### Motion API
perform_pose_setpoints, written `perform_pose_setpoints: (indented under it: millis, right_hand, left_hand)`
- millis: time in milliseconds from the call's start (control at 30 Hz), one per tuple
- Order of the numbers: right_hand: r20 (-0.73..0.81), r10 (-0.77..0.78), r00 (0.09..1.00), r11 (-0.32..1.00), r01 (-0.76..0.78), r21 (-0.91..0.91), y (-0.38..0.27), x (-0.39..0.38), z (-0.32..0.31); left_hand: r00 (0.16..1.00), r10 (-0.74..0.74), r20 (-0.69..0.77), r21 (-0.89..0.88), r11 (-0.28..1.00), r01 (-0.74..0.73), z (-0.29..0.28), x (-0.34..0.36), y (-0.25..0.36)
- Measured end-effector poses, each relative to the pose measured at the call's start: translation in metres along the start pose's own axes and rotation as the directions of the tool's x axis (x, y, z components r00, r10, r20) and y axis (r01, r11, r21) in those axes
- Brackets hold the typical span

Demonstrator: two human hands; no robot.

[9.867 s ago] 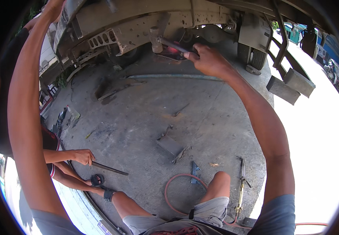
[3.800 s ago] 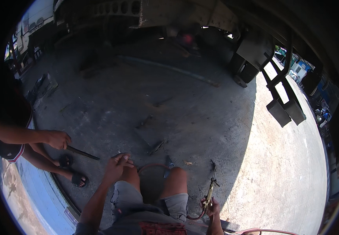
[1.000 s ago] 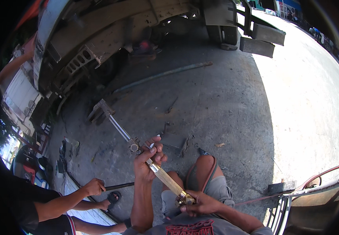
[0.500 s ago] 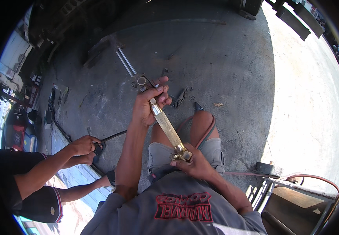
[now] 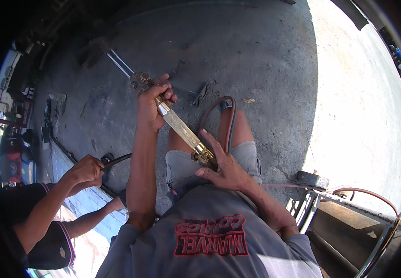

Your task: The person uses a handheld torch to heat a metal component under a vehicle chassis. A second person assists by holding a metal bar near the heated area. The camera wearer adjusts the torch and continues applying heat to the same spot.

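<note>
My left hand (image 5: 154, 104) is closed round the upper part of a brass cutting torch (image 5: 182, 125), just below its valve block (image 5: 140, 82). The torch lies diagonally above my lap, its twin silver tubes reaching toward the upper left, the tip dim and hard to make out. My right hand (image 5: 228, 171) rests at the lower brass fittings (image 5: 200, 155), thumb and index finger spread apart. Red and dark hoses (image 5: 230, 120) loop over my right thigh beside it. A dark scrap piece (image 5: 202, 95) lies on the concrete beyond my left hand.
A co-worker's hands (image 5: 89, 171) hold a dark bar (image 5: 119, 160) at my left. A metal frame (image 5: 348, 208) with hose over it and a dark block (image 5: 311, 180) are at my lower right. Sunlit pavement (image 5: 348, 92) borders the shade. Clutter (image 5: 52, 116) lines the left.
The hammer held earlier is gone from my hand. The torch has risen from my right side into both hands, then shifted left. My right fingers have spread. The view has tilted down.
</note>
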State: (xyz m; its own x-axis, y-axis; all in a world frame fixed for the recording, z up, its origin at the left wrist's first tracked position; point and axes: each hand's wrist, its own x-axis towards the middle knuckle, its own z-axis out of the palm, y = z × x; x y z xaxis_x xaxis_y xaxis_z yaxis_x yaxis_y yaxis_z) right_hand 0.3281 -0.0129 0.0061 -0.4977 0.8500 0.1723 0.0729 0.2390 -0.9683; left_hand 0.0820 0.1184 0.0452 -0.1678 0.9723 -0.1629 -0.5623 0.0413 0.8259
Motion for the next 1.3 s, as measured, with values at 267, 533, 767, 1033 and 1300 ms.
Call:
perform_pose_setpoints:
  millis: [267,533,767,1033,1300]
  right_hand:
    - [0.180,-0.013,0.984,1.000,0.018,-0.022,-0.003,-0.002,-0.008]
    - [0.049,0.130,0.990,0.991,-0.128,-0.039,-0.025,-0.005,-0.003]
    - [-0.001,0.196,0.981,0.979,-0.195,-0.065,-0.014,-0.004,0.011]
    - [-0.072,-0.101,0.992,0.995,0.101,-0.002,0.010,-0.009,0.015]
    - [0.473,0.026,0.881,0.678,-0.363,0.638,-0.024,-0.009,-0.017]
  left_hand:
    - [0.998,-0.044,0.048,-0.050,0.998,0.047,-0.004,0.005,0.001]
    - [0.995,-0.037,0.090,-0.063,0.997,0.042,0.006,-0.002,0.004]
    - [0.990,0.040,0.137,0.042,0.998,-0.046,0.029,-0.006,0.006]
    - [0.947,0.163,0.277,0.091,0.977,-0.195,0.048,-0.029,0.024]
    - [0.631,0.103,0.769,-0.234,0.964,0.127,0.008,0.004,0.036]
